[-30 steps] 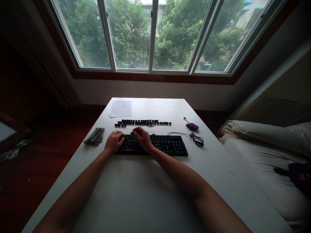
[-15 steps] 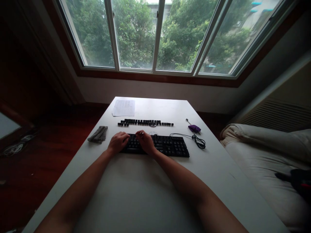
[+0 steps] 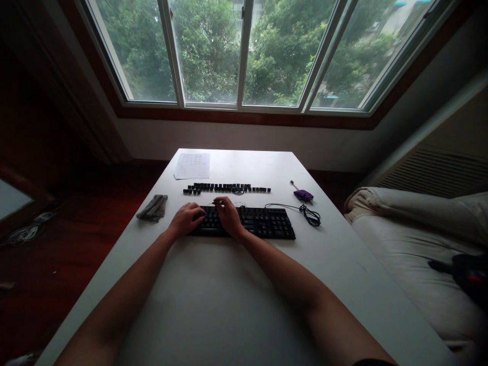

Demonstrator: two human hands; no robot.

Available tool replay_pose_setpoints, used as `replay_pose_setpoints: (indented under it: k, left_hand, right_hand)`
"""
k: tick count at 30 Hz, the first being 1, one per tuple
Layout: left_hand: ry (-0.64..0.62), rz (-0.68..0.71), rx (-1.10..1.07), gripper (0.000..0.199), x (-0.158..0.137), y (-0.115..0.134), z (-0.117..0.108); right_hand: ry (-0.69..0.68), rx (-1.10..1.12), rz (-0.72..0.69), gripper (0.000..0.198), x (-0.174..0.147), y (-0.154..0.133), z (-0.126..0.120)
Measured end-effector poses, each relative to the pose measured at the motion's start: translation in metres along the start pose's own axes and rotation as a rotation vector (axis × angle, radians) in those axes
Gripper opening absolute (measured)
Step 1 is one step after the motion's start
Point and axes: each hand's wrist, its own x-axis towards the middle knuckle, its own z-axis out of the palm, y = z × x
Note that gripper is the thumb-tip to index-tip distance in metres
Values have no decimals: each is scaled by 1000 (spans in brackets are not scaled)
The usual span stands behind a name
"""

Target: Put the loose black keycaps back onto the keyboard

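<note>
White, smooth tabletop (image 3: 213, 284) below a window (image 3: 208, 51). Both forearms extend forward. Left hand (image 3: 186, 219) lies palm-down at the left end of the black oblong keyboard (image 3: 269, 223); its grip cannot be told. Right hand (image 3: 230, 217), angled over the keyboard's left half, narrowly pinches a small dark item (image 3: 218, 202), unidentifiable. Blocky keycaps (image 3: 224, 187) are lined up beyond.

Daylight from the window (image 3: 243, 56) at the top glares off the table (image 3: 247, 163) near mid-frame; the left edge and upper-right corner are nearly black, and wide-angle distortion stretches the sides.
</note>
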Motion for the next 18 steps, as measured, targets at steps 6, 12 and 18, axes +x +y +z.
replay_pose_setpoints:
  k: [6, 12, 18]
  left_hand:
    - [21, -44, -28, 16, 0, -1, 1]
    - [34, -56, -58, 14, 0, -2, 2]
    - [46, -58, -63, 14, 0, -1, 3]
  right_hand:
    - [-14, 49, 13, 22, 2, 1, 0]
    - [-22, 41, 81, 23, 2, -1, 0]
    - [-58, 15, 76, 22, 5, -5, 4]
